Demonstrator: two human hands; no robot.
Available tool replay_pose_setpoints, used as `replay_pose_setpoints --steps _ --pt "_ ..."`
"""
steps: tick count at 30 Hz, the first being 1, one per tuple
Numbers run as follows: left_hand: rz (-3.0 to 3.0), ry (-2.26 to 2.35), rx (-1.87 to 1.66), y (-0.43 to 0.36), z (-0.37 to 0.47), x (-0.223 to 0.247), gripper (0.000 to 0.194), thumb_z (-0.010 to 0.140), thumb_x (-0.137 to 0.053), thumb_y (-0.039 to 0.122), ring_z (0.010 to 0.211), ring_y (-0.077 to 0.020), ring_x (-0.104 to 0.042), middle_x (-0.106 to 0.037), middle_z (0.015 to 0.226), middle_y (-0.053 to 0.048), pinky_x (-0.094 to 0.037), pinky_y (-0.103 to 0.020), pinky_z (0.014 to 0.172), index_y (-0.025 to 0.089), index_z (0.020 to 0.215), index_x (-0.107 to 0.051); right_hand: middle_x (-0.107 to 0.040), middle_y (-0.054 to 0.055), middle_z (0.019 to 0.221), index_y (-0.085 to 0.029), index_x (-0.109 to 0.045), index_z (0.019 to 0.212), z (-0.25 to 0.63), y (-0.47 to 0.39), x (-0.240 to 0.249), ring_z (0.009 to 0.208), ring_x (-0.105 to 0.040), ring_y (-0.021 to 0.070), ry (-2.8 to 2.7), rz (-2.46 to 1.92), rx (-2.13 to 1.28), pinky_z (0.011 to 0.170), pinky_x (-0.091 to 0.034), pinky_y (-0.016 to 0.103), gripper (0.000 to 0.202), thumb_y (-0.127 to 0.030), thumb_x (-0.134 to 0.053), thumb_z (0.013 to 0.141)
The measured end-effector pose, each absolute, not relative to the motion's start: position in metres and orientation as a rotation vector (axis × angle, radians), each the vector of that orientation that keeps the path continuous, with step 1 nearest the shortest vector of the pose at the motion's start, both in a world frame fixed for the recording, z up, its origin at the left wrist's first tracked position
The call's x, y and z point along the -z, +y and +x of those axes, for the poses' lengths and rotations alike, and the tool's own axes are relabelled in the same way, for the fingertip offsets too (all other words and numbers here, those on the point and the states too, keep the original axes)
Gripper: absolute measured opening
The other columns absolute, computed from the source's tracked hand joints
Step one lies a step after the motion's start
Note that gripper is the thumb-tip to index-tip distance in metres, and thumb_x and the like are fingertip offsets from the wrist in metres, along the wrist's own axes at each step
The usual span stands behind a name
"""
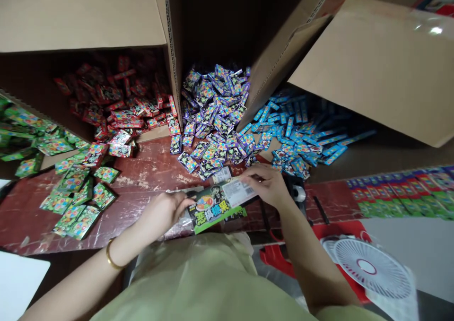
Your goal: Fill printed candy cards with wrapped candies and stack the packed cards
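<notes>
A flat black and green printed package with a white label panel is held level above the front edge of the red table. My left hand pinches its left end between thumb and fingers. At its right end, my right hand grips the upper corner by the white panel. Just behind the package lie purple small boxes, spilling from the middle carton. Under it, part of another green and black packet shows.
Cartons hold red boxes at left and blue boxes at right. Green boxes lie on the table's left. Rows of packets line the right side. A white fan stands at lower right.
</notes>
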State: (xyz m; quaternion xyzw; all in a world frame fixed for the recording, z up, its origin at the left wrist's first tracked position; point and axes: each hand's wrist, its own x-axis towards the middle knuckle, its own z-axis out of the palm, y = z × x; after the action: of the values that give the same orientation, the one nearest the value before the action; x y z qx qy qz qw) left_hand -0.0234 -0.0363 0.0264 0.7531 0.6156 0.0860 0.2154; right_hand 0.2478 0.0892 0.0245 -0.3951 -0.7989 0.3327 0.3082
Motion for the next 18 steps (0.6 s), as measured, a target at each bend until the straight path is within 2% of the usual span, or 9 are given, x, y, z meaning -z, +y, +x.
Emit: replay_pose_setpoints --steps 2,4,7,8,9,11,14,16,18 --pt "2.111 1.668 -0.234 -0.034 -0.023 -0.028 0.040 0.097 -0.039 0.042 0.056 -0.0171 -0.065 -0.070 0.068 -0.006 -0.040 -0.025 0.052 0.018 0.085 -0.068 -0.071 0.003 0.068 -0.022 -0.072 0.070 0.245 0.089 -0.031 0.066 -0.062 0.0182 -2.159 -0.982 -0.901 0.072 -0.044 0.033 0.016 -0.030 -0.065 0.081" --pt "2.173 1.621 -0.283 -0.024 -0.012 -0.031 0.035 0.096 -0.043 0.043 0.063 -0.0177 -0.066 -0.072 0.077 -0.006 -0.040 -0.025 0.054 0.019 0.091 -0.069 -0.071 0.001 0.068 -0.024 -0.071 0.068 0.234 0.085 -0.039 0.069 -0.063 0.0172 -2.258 -0.860 -0.911 0.080 -0.044 0.035 0.016 -0.027 -0.065 0.082" --pt "2.167 1.612 -0.526 -0.002 0.013 -0.033 0.039 0.095 -0.044 0.043 0.057 -0.0150 -0.061 -0.067 0.066 -0.005 -0.035 -0.024 0.051 0.017 0.076 -0.068 -0.073 0.002 0.084 -0.025 -0.071 0.078 0.218 0.077 -0.049 0.087 -0.065 0.0196 -2.205 -0.832 -0.806 0.094 -0.041 0.041 0.006 -0.025 -0.066 0.081" --pt "2.114 1.627 -0.644 0.004 0.020 -0.032 0.043 0.095 -0.044 0.042 0.051 -0.0129 -0.056 -0.062 0.058 -0.003 -0.033 -0.023 0.049 0.016 0.066 -0.063 -0.073 0.003 0.095 -0.025 -0.071 0.089 0.216 0.075 -0.049 0.097 -0.064 0.0216 -2.081 -0.912 -0.751 0.096 -0.041 0.043 0.010 -0.027 -0.069 0.079" --pt "2.040 1.638 -0.764 0.010 0.025 -0.030 0.046 0.095 -0.044 0.040 0.046 -0.0107 -0.050 -0.055 0.052 -0.001 -0.030 -0.023 0.047 0.016 0.057 -0.057 -0.071 0.005 0.105 -0.025 -0.069 0.100 0.215 0.073 -0.048 0.104 -0.061 0.0234 -1.922 -1.009 -0.718 0.096 -0.042 0.044 0.026 -0.029 -0.073 0.075" --pt "1.869 1.630 -0.969 0.017 0.031 -0.025 0.049 0.093 -0.046 0.040 0.042 -0.0077 -0.038 -0.041 0.045 0.004 -0.026 -0.022 0.045 0.017 0.050 -0.046 -0.068 0.008 0.113 -0.024 -0.064 0.112 0.220 0.071 -0.041 0.106 -0.061 0.0257 -1.647 -1.149 -0.853 0.091 -0.048 0.044 0.049 -0.037 -0.078 0.068" --pt "1.650 1.536 -1.086 0.021 0.033 -0.016 0.049 0.090 -0.050 0.042 0.043 -0.0066 -0.032 -0.033 0.045 0.006 -0.025 -0.021 0.045 0.017 0.048 -0.041 -0.074 0.007 0.092 -0.020 -0.071 0.094 0.228 0.070 -0.025 0.085 -0.068 0.0236 -1.446 -1.179 -1.374 0.078 -0.054 0.040 0.038 -0.049 -0.074 0.070" --pt "1.471 1.422 -1.073 0.022 0.035 -0.013 0.043 0.087 -0.054 0.044 0.046 -0.0071 -0.037 -0.042 0.049 0.005 -0.029 -0.020 0.046 0.016 0.055 -0.051 -0.073 0.005 0.075 -0.017 -0.070 0.074 0.229 0.071 -0.017 0.070 -0.067 0.0203 -1.347 -1.196 -1.514 0.070 -0.055 0.036 0.034 -0.051 -0.075 0.069" --pt "1.260 1.323 -1.049 0.025 0.039 -0.013 0.035 0.082 -0.061 0.047 0.050 -0.0088 -0.046 -0.056 0.058 0.002 -0.036 -0.020 0.049 0.014 0.068 -0.062 -0.068 0.002 0.061 -0.017 -0.064 0.060 0.227 0.073 -0.014 0.056 -0.062 0.0161 -1.321 -1.239 -1.458 0.060 -0.052 0.030 0.035 -0.049 -0.079 0.063"
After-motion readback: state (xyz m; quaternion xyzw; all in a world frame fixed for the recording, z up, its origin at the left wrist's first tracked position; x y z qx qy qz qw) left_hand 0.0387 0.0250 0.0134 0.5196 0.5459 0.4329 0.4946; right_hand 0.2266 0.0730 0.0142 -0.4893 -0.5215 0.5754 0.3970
